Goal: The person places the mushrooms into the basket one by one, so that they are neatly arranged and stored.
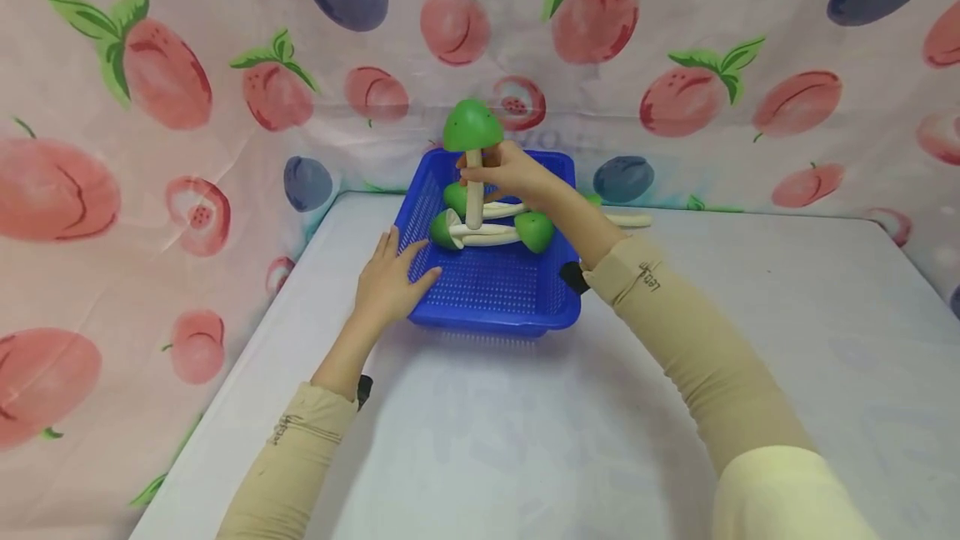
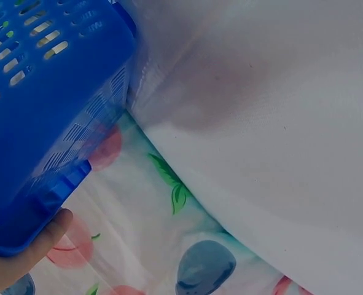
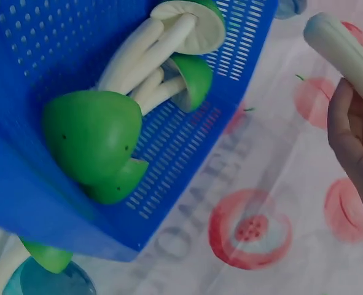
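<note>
1. The right hand [image 1: 517, 173] is closed about the pale stem of a toy-like mushroom with a domed green cap [image 1: 472, 127], thumb and fingers curled round it. The mushroom hangs upright over the basket's far half, cap on top, stem end pointing down.
2. The left hand [image 1: 387, 283] is spread, thumb apart from the fingers, touching the left rim of a rectangular blue perforated plastic basket [image 1: 487, 286] (the left wrist view shows a finger along the rim's outside).
3. Inside the basket, several green-capped, white-stemmed mushrooms [image 1: 534, 232] lie on their sides, away from its near edge.
4. The basket stands close to the far edge of the white-covered counter [image 1: 750, 340], nearer the far left corner than the right.
5. Another pale stem [image 1: 630, 221] lies on the counter just beyond the basket's right edge.
6. A fruit-printed cloth [image 1: 450, 90] hangs behind.
</note>
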`<state>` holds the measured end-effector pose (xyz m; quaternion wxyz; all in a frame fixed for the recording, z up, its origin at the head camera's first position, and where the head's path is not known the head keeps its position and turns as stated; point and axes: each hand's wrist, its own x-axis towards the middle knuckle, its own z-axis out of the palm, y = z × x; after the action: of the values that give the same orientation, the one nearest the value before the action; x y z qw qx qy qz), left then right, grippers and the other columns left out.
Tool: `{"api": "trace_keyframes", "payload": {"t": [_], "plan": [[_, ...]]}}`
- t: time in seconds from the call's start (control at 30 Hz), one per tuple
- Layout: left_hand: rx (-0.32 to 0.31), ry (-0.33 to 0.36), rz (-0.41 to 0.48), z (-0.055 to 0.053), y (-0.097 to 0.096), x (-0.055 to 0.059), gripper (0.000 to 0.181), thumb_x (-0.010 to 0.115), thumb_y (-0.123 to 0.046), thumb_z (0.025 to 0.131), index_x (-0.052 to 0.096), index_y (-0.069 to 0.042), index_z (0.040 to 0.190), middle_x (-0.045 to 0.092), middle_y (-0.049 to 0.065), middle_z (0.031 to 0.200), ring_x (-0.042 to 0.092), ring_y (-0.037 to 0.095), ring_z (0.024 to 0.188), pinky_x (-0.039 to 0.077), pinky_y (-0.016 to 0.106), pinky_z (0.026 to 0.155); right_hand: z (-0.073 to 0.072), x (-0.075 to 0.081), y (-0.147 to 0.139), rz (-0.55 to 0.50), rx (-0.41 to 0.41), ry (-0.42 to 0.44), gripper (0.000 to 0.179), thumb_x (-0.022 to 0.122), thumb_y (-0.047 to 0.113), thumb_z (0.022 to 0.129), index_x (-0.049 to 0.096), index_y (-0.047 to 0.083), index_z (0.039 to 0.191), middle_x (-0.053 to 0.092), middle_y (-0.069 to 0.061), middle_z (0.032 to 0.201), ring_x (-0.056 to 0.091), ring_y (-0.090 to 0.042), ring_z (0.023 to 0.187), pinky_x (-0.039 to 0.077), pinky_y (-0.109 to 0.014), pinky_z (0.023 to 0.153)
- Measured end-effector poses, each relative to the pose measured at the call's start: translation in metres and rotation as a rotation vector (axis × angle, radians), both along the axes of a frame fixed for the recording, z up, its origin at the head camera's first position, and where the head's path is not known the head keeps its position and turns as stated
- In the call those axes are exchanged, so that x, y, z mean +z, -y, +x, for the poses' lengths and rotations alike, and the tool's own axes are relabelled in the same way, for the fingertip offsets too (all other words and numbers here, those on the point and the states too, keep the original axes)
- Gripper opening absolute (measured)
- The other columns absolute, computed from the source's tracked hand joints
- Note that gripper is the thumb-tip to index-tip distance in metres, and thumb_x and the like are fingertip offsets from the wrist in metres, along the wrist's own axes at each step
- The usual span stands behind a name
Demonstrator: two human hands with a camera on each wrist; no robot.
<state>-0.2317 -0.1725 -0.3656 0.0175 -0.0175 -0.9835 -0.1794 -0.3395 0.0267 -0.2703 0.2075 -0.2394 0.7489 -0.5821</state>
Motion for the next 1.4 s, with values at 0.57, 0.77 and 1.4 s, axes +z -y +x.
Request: {"api": "trace_keyframes", "payload": {"t": [0.57, 0.77, 1.4], "plan": [[0.003, -0.002, 0.006, -0.004, 0.002, -0.002, 0.086, 0.047, -0.053, 0.093, 0.003, -0.008, 0.152, 0.009, 0.022, 0.157, 0.006, 0.037, 0.146, 0.018, 0.056, 0.114, -0.012, -0.035, 0.025, 0.402, 0.11, 0.057, 0.034, 0.059, 0.004, 0.09, 0.057, -0.005, 0.123, 0.057, -0.021, 0.129, 0.054, -0.034, 0.121, 0.048, -0.048, 0.097], [0.003, -0.013, 0.014, -0.004, 0.002, -0.004, 0.084, 0.049, -0.051, 0.093, 0.005, -0.011, 0.153, 0.011, 0.022, 0.157, 0.007, 0.037, 0.146, 0.019, 0.057, 0.114, -0.014, -0.05, 0.026, 0.509, 0.155, 0.006, 0.027, 0.06, 0.003, 0.089, 0.061, -0.002, 0.116, 0.063, -0.014, 0.113, 0.061, -0.026, 0.105, 0.051, -0.043, 0.092], [0.008, -0.02, -0.002, -0.003, 0.002, -0.004, 0.081, 0.048, -0.052, 0.093, 0.007, -0.016, 0.153, 0.013, 0.022, 0.156, 0.008, 0.037, 0.146, 0.021, 0.057, 0.113, -0.07, -0.129, 0.051, 0.796, 0.381, -0.276, 0.045, 0.07, 0.001, 0.079, 0.06, 0.004, 0.122, 0.06, -0.014, 0.125, 0.058, -0.027, 0.114, 0.052, -0.036, 0.09]]}}
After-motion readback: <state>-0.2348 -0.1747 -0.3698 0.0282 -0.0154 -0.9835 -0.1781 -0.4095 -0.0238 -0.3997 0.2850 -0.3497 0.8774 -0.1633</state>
